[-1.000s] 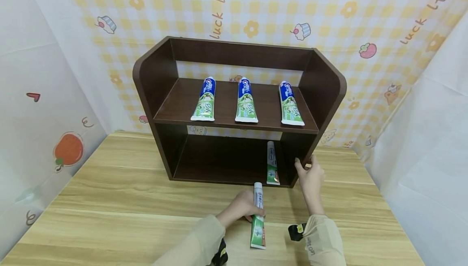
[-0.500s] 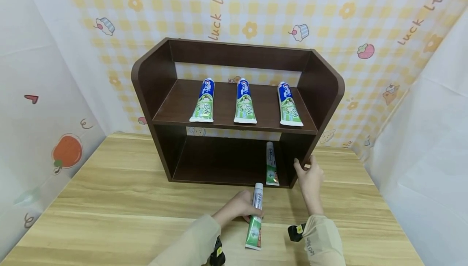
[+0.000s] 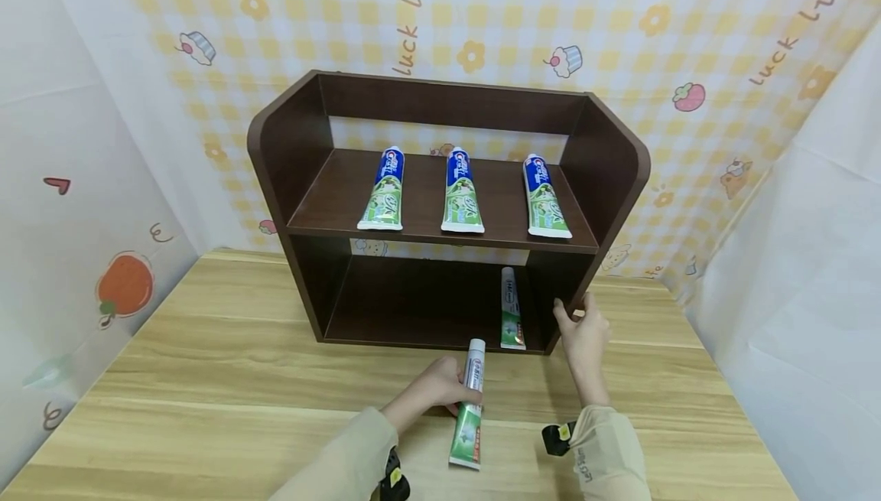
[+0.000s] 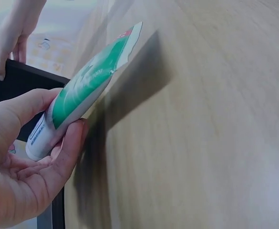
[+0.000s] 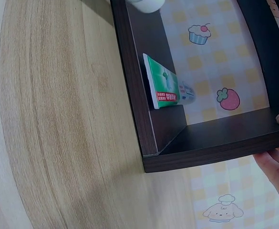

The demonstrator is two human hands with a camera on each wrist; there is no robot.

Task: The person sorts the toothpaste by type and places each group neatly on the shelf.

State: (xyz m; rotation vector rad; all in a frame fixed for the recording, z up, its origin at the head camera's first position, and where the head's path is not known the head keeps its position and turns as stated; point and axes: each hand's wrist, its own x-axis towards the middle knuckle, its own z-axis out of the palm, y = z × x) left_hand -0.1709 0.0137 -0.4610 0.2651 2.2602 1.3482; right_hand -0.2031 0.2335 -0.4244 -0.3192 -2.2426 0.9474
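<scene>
My left hand (image 3: 440, 386) grips a green and white toothpaste tube (image 3: 468, 428) around its middle, just in front of the shelf, cap end toward it. In the left wrist view the tube (image 4: 84, 90) sits between thumb and fingers, above the table with its shadow below. My right hand (image 3: 585, 336) holds the right side panel of the dark brown two-tier shelf (image 3: 427, 237), thumb on the inner face, fingers outside. On the lower tier, near that panel, lies another green and white toothpaste tube (image 3: 512, 310); the right wrist view shows its crimped end (image 5: 160, 86) facing the front edge.
Three blue and green toothpaste tubes (image 3: 383, 189) lie spaced apart on the upper tier, caps to the back. The shelf stands on a wood-grain table (image 3: 206, 379). Behind it hangs a yellow checked cloth (image 3: 495, 19), with white cloth (image 3: 791, 294) at the sides.
My left hand has shifted a little to the left with the toothpaste tube, which now leans with its crimped end to the left. The right hand stays on the shelf panel.
</scene>
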